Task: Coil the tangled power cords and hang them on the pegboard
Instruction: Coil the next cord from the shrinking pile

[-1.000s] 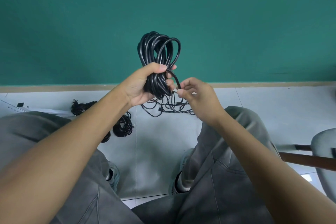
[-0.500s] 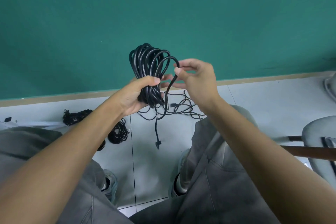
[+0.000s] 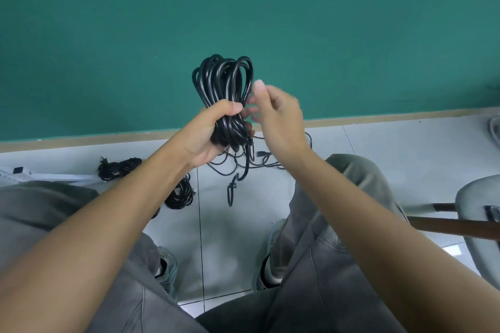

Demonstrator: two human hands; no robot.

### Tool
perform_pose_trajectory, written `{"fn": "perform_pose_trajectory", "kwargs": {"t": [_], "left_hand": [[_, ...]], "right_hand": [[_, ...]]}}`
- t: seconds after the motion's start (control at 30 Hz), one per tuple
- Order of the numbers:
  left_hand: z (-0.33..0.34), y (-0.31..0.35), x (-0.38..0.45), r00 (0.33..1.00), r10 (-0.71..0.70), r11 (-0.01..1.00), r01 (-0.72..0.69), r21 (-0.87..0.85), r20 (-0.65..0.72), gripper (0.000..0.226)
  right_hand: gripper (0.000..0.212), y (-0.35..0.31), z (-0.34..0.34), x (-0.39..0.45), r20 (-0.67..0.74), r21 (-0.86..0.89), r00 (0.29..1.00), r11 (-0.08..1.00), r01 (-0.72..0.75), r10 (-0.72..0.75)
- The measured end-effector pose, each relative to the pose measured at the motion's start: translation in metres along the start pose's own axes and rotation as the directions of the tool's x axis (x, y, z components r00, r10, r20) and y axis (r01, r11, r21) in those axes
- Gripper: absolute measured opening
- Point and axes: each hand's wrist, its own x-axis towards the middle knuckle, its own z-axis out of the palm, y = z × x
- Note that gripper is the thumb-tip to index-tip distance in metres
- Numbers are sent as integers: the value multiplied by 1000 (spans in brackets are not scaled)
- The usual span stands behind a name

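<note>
My left hand (image 3: 208, 134) grips a bundle of black power cord (image 3: 223, 81) round its middle, and the loops stand upright above the fist. The cord's loose tail (image 3: 230, 192) hangs below the hand, ending in a plug. Blurred by motion, my right hand (image 3: 276, 113) is just right of the bundle. Its thumb points up and its fingertips sit close to the outermost loop, with no cord visibly between them. A thin tangled cord (image 3: 259, 162) lies on the floor behind the hands. No pegboard is in view.
Two coiled black cords (image 3: 119, 169) (image 3: 180, 194) lie on the grey floor tiles at the left, near a white power strip (image 3: 16, 173). A chair (image 3: 476, 211) stands at the right. A green wall (image 3: 243, 8) fills the background. My knees frame the floor below.
My right hand lifted the cord up from low beside the bundle and laid another loop over its top. It has now let go and the tail hangs free.
</note>
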Motion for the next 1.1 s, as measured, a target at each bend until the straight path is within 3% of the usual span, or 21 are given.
{"fn": "perform_pose_trajectory", "kwargs": {"t": [0.13,0.23,0.37,0.47,0.57,0.7,0.83,0.9,1.0,1.1], "left_hand": [[-6,11,4,989,67,992,-80,-97,-129,13],[-20,16,10,951,77,985,-118,-123,-298,22],[-21,12,11,888,75,997,-64,40,-454,35],[-15,7,13,857,137,974,-25,225,-496,19],[-9,6,11,910,133,961,-22,275,-393,15],[-6,8,4,978,-7,966,61,251,-208,22],[-1,3,-2,991,-112,975,124,186,-71,23],[4,2,-3,991,-129,985,134,108,-46,25],[5,0,-1,989,-134,991,136,-19,66,66],[4,1,-3,979,-141,990,140,14,147,94]], "right_hand": [[63,23,8,-30,376,29,910,980,-199,174],[58,37,6,-46,431,-59,870,970,-235,237],[12,25,-6,-46,497,-118,857,989,-92,138],[26,8,-18,-31,479,-226,877,970,90,30],[35,-3,-27,-19,416,-274,908,944,184,-56],[16,-9,-29,-15,370,-284,908,907,311,-195],[41,-13,-32,-4,190,-232,952,932,279,-238],[43,-11,-34,2,133,-192,969,954,231,-208],[30,-7,-34,7,141,-45,978,986,163,-156],[20,-5,-32,5,196,126,975,989,77,-101]]}}
